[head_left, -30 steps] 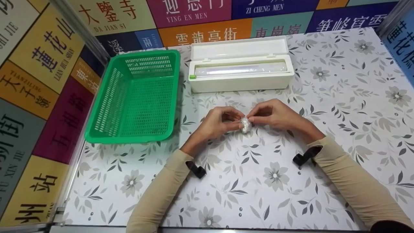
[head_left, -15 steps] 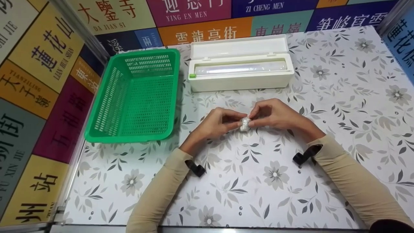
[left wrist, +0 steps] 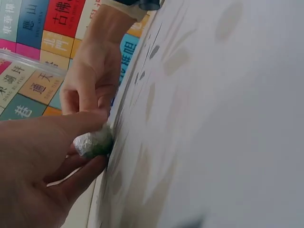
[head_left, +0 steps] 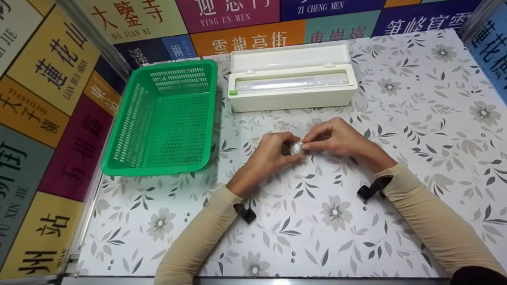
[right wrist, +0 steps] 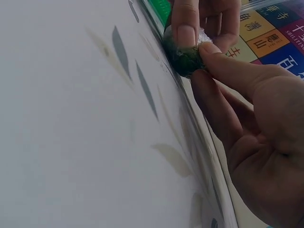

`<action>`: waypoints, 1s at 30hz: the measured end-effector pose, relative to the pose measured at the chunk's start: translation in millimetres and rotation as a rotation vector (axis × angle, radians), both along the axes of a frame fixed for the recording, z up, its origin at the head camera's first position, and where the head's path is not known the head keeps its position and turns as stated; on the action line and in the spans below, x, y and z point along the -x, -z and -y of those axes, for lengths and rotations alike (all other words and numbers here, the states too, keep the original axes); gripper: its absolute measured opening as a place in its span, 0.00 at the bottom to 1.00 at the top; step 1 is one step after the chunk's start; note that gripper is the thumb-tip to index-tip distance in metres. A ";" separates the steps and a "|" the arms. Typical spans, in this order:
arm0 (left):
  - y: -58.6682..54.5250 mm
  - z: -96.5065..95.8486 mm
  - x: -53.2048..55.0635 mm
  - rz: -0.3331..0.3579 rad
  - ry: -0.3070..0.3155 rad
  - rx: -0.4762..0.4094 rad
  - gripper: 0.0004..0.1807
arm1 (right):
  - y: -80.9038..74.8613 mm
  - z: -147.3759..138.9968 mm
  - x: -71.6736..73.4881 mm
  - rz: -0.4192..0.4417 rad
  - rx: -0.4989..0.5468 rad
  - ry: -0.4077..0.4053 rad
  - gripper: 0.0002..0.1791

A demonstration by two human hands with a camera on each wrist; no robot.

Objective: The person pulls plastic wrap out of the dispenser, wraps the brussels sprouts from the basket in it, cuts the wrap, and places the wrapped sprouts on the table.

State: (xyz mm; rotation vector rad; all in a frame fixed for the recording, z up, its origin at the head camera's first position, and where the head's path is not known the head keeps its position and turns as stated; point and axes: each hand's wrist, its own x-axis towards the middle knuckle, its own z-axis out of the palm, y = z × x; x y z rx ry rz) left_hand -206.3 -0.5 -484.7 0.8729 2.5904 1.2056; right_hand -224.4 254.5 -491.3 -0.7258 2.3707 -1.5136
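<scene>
Both hands meet over the floral tabletop around a small round bundle [head_left: 296, 148] wrapped in crinkled, shiny clear film. Green shows through its underside in the left wrist view, where the bundle [left wrist: 92, 143] sits between thumb and fingers. My left hand [head_left: 273, 152] holds it from the left, thumb in front and fingers behind. From the other side my right hand [head_left: 336, 138] pinches the film with thumb and forefinger. Seen from the right wrist, the bundle [right wrist: 185, 61] is close over the table, dark green below the right fingertips. What is inside the film cannot be made out.
A white cling film dispenser [head_left: 293, 101] stands behind the hands, lid up, with a film roll [head_left: 293, 82] inside and a green slider at its left end. To the left is a green plastic basket [head_left: 158, 170]. Lettered colourful panels [head_left: 245, 41] border the table.
The left thumb has moved down and toward the front of the bundle, so the left hand spreads wider round it. The bundle has turned and shifted slightly; the right hand keeps its pinch.
</scene>
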 end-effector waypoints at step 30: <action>17.7 19.6 17.2 0.334 0.146 -0.413 0.21 | -2.1 3.5 0.3 0.165 -0.076 -0.064 0.24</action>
